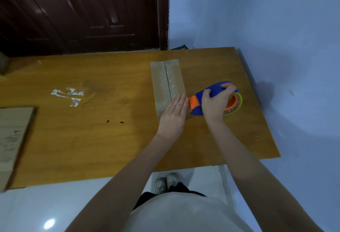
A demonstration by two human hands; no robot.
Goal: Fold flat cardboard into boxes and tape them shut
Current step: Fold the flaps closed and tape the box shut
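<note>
We see a narrow cardboard box lying on the wooden tabletop, its centre seam taped; our left hand presses flat, fingers straight, on its near end; our right hand grips the blue-and-orange tape dispenser just beside the box.
</note>
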